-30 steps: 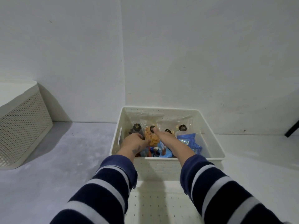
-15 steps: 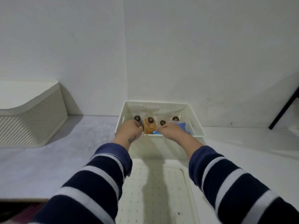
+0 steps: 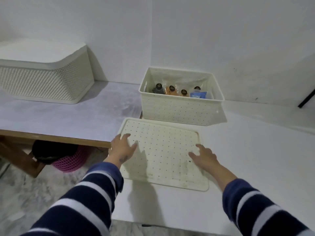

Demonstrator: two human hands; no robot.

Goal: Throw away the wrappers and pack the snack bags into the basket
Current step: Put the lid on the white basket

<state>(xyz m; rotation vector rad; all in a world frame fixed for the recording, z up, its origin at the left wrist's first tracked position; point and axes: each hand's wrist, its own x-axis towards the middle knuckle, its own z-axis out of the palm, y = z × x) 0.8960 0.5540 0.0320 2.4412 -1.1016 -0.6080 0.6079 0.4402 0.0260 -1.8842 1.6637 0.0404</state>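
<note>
A cream perforated basket [image 3: 180, 110] stands on the white table against the wall. Several clear snack bags [image 3: 172, 90] with dark round labels stand inside it, next to a blue packet [image 3: 198, 95] at the right. In front of the basket lies its flat perforated lid [image 3: 163, 150]. My left hand [image 3: 122, 147] hovers with spread fingers over the lid's left edge. Over the lid's right part is my right hand [image 3: 202, 156], fingers spread too. Neither hand holds anything.
A larger cream mesh container [image 3: 46, 80] with a lid sits on the grey table at the left. Under that table stands a pink mesh bin [image 3: 68, 161] with a dark liner. A black rod [image 3: 306, 97] leans at the far right.
Both hands came out of the basket and drew back over the lid, now spread. The camera pulled back, so the table edge and the pink bin show.
</note>
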